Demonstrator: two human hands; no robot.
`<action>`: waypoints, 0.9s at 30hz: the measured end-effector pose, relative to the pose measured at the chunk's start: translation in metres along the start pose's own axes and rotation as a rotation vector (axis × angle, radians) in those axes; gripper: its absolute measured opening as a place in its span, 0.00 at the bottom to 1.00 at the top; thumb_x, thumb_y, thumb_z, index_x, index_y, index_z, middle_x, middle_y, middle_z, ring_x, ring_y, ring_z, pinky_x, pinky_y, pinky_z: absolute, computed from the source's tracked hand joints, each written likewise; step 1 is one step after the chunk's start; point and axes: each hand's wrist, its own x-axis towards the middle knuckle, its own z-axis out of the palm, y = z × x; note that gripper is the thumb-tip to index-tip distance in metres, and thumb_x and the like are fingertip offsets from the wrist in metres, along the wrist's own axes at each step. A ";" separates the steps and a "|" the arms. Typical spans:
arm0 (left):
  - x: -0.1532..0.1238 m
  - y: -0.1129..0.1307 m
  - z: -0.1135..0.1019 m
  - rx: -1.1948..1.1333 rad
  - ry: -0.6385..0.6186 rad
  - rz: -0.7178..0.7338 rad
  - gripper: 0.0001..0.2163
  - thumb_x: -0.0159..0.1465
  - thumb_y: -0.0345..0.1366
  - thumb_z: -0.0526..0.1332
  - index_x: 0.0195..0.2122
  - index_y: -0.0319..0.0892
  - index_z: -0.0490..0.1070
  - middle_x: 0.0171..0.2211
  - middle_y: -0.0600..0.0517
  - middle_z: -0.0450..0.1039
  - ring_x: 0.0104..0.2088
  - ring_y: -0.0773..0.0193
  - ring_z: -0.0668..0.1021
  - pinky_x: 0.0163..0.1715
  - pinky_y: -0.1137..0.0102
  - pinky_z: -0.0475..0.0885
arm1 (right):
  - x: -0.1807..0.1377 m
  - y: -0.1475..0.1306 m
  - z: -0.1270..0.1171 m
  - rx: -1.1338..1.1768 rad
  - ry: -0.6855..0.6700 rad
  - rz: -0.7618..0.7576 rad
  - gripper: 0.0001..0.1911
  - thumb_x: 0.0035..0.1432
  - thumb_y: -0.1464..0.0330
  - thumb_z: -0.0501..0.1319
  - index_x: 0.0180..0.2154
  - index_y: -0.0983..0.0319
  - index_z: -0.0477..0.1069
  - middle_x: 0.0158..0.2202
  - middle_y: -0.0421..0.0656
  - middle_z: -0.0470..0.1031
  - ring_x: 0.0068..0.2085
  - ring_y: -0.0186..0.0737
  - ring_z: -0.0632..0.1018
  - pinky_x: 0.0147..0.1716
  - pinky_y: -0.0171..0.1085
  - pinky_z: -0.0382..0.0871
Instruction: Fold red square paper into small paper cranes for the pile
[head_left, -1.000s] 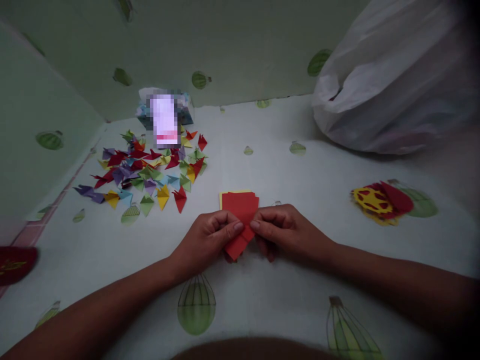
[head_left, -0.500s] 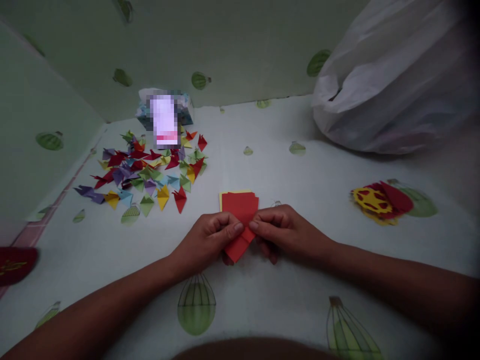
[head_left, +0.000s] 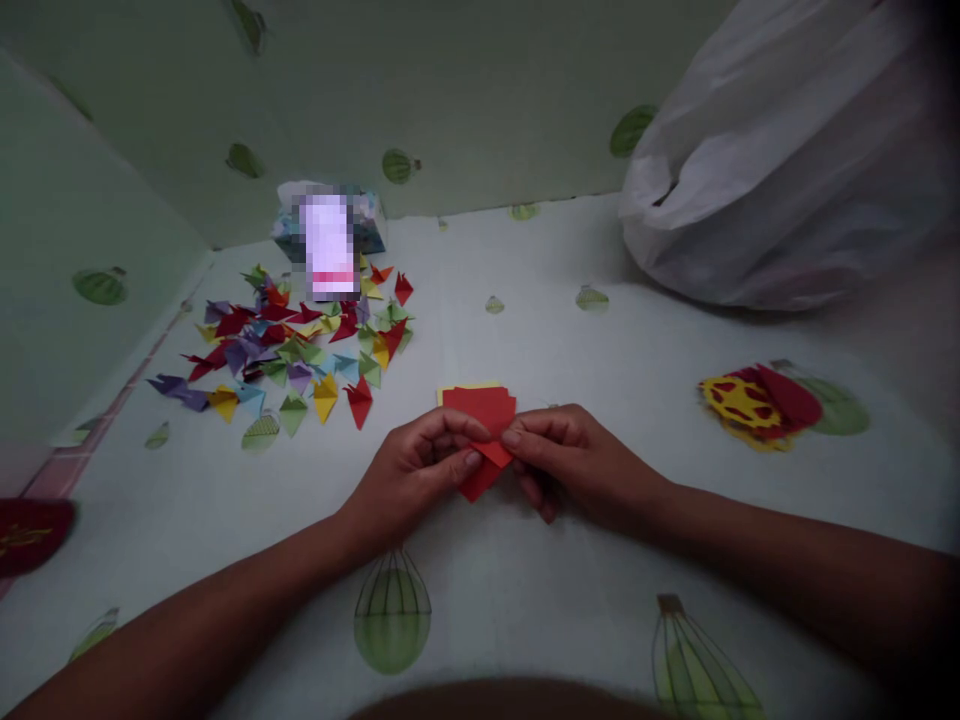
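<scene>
My left hand [head_left: 412, 470] and my right hand [head_left: 570, 458] meet at the middle of the white patterned surface [head_left: 525, 600]. Both pinch a small folded red paper [head_left: 484, 474] between thumbs and fingertips. Just behind the hands lies a small stack of flat paper sheets [head_left: 480, 403], red on top with a yellow edge showing. To the left spreads a pile of folded paper triangles [head_left: 300, 345] in red, purple, yellow, green and blue.
A blurred box [head_left: 328, 232] stands behind the triangle pile near the back wall. A big white plastic bag [head_left: 795, 160] fills the back right. A red and yellow cut-paper piece [head_left: 757, 402] lies at the right. A dark red object [head_left: 30, 530] sits at the left edge.
The red paper in my hands looks shorter and more folded than before, and both hands have shifted slightly up toward the stack. My left fingers have curled further over the paper.
</scene>
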 end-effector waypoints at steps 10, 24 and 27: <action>-0.004 -0.001 0.002 0.059 0.062 0.035 0.04 0.63 0.33 0.65 0.37 0.39 0.73 0.27 0.54 0.75 0.26 0.72 0.74 0.27 0.78 0.68 | 0.001 0.000 0.000 -0.014 -0.057 0.005 0.21 0.62 0.55 0.59 0.24 0.63 0.65 0.17 0.37 0.71 0.16 0.26 0.69 0.17 0.27 0.62; -0.002 -0.003 0.002 -0.068 0.072 -0.086 0.05 0.62 0.34 0.66 0.37 0.40 0.72 0.25 0.54 0.77 0.25 0.71 0.77 0.28 0.76 0.70 | 0.001 0.004 0.003 0.128 -0.040 -0.126 0.08 0.58 0.69 0.63 0.35 0.60 0.63 0.22 0.35 0.74 0.21 0.30 0.75 0.21 0.29 0.67; -0.002 -0.003 0.002 -0.135 0.033 -0.073 0.03 0.64 0.32 0.64 0.37 0.40 0.72 0.25 0.54 0.77 0.26 0.69 0.79 0.29 0.75 0.71 | 0.001 0.005 0.003 0.172 -0.048 -0.143 0.05 0.58 0.71 0.63 0.34 0.60 0.66 0.22 0.35 0.75 0.21 0.30 0.76 0.22 0.29 0.68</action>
